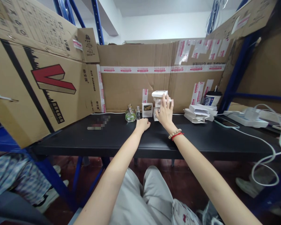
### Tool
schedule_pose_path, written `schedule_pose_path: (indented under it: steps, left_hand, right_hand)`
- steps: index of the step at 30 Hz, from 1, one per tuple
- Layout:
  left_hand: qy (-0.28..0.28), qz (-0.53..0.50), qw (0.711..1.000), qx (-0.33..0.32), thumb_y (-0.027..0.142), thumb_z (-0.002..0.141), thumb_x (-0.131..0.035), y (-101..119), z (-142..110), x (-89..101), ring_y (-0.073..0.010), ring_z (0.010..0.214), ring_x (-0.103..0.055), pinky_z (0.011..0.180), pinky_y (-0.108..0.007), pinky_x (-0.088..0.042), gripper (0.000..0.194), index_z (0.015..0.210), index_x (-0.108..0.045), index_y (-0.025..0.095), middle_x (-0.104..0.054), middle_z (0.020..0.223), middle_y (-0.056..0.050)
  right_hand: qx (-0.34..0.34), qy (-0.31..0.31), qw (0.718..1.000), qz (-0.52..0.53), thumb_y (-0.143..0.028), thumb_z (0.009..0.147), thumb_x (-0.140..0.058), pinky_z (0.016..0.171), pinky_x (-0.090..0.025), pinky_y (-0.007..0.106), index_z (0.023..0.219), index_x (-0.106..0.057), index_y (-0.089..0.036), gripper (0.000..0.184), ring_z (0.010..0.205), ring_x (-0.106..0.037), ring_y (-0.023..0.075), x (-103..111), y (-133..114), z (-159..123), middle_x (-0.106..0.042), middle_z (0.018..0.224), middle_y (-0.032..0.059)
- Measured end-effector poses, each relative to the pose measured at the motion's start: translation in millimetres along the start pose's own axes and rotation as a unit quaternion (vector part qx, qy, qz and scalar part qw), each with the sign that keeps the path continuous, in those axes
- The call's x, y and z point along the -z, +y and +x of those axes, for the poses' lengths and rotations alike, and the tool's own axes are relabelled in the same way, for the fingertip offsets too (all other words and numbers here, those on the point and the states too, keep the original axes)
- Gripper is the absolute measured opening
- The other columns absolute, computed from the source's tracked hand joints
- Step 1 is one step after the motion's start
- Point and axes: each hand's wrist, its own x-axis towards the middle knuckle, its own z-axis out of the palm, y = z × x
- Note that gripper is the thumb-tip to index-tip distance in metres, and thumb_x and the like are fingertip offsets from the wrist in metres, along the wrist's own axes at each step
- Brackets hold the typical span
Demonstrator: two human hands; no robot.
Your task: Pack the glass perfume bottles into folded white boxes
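My left hand [143, 124] is closed in a loose fist on the black tabletop [121, 137], with nothing showing in it. Just behind it stand a round glass perfume bottle [130, 115] with green on it, a slim dark bottle [138, 113] and a white box with a picture [147, 110]. My right hand [165, 113] has its fingers spread over the right side of a stack of small white boxes [156, 109]. The top white box [159, 93] sits slightly askew at its fingertips. Part of the stack is hidden behind this hand.
Folded white papers or flat boxes [198, 113] lie to the right, before a lidded cup [212, 97]. A phone [226, 122], a power strip [247, 117] and looping white cables [271, 150] occupy the right end. Cardboard walls [135, 56] close off the back and sides.
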Motion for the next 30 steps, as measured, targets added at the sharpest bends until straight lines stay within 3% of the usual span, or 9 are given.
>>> schedule_pose_path:
  steps: [5,8,9,12,15,19,24,27,30]
  left_hand:
    - [0.018,-0.021,1.0,0.004,0.03,0.084,-0.04,-1,-1,0.7,-0.0228,0.093,-0.063,0.079,-0.033,-0.045,0.026,0.091,-0.062,0.018,-0.068,0.094,-0.009]
    - [0.062,-0.19,0.978,0.063,0.042,0.088,-0.03,-8,3,-0.4,-0.0188,0.082,-0.064,0.071,-0.029,-0.046,0.037,0.09,-0.06,0.021,-0.068,0.083,-0.006]
    - [0.072,-0.287,0.951,0.094,0.048,0.089,-0.023,-12,5,-0.6,-0.0167,0.073,-0.064,0.066,-0.027,-0.046,0.046,0.089,-0.06,0.02,-0.067,0.074,-0.005]
    - [0.057,-0.542,0.824,0.158,0.06,0.085,-0.002,-24,10,0.2,-0.0131,0.047,-0.055,0.048,-0.023,-0.041,0.074,0.089,-0.06,0.015,-0.058,0.053,-0.004]
    - [0.045,-0.657,0.74,0.134,0.066,0.082,0.001,-34,12,3.5,-0.0128,0.051,-0.057,0.049,-0.023,-0.044,0.082,0.099,-0.059,0.014,-0.061,0.059,-0.005]
    - [0.007,-0.66,0.738,0.137,0.071,0.08,-0.012,-37,12,6.6,-0.0142,0.061,-0.061,0.053,-0.024,-0.047,0.076,0.107,-0.056,0.016,-0.066,0.074,-0.007]
    - [-0.02,-0.699,0.697,0.159,0.062,0.081,-0.038,-30,14,3.4,-0.0091,0.051,-0.057,0.051,-0.021,-0.047,0.057,0.107,-0.055,0.014,-0.062,0.071,-0.004]
    - [0.015,-0.665,0.73,0.158,0.05,0.077,-0.057,-23,11,1.1,-0.0066,0.048,-0.053,0.048,-0.019,-0.045,0.047,0.108,-0.054,0.014,-0.062,0.073,-0.002]
    - [0.046,-0.613,0.77,0.171,0.041,0.075,-0.063,-16,8,1.2,-0.0061,0.048,-0.053,0.047,-0.018,-0.044,0.049,0.114,-0.051,0.014,-0.061,0.073,-0.001]
  right_hand:
    - [0.028,0.01,0.999,0.012,-0.019,0.082,-0.032,0.109,-0.006,0.051,0.14,-0.025,-0.004,0.06,0.137,-0.011,0.0262,1,-6,0,-0.016,0.149,0.0149]
    - [0.075,0.015,0.996,0.041,-0.02,0.084,-0.031,0.109,-0.009,0.047,0.14,-0.025,-0.005,0.059,0.135,-0.02,0.0256,3,-9,-3,-0.023,0.147,0.0145]
    - [0.106,0.012,0.993,0.053,-0.019,0.085,-0.03,0.109,-0.011,0.045,0.14,-0.026,-0.005,0.057,0.133,-0.023,0.0252,3,-10,-6,-0.026,0.146,0.014]
    - [0.238,-0.009,0.967,0.088,-0.016,0.086,-0.029,0.106,-0.02,0.041,0.136,-0.037,-0.008,0.051,0.126,-0.035,0.0237,1,-13,-14,-0.037,0.141,0.0118]
    - [0.368,-0.038,0.922,0.116,-0.014,0.086,-0.032,0.098,-0.03,0.038,0.129,-0.046,-0.013,0.045,0.117,-0.044,0.0219,-2,-17,-21,-0.049,0.132,0.0099]
    - [0.437,-0.074,0.885,0.14,-0.015,0.084,-0.042,0.086,-0.038,0.036,0.112,-0.059,-0.014,0.033,0.104,-0.051,0.0211,-5,-21,-25,-0.061,0.112,0.0112]
    - [0.379,-0.084,0.909,0.152,-0.018,0.083,-0.043,0.071,-0.04,0.031,0.082,-0.064,-0.013,0.021,0.083,-0.053,0.0195,-6,-19,-25,-0.062,0.085,0.0105]
    - [0.334,-0.1,0.924,0.159,-0.017,0.082,-0.041,0.063,-0.038,0.028,0.079,-0.062,-0.014,0.022,0.079,-0.052,0.0188,-5,-18,-26,-0.06,0.08,0.0091]
    - [0.288,-0.1,0.938,0.163,-0.017,0.083,-0.039,0.064,-0.037,0.027,0.079,-0.061,-0.015,0.023,0.079,-0.051,0.0181,-3,-19,-27,-0.06,0.079,0.0082]
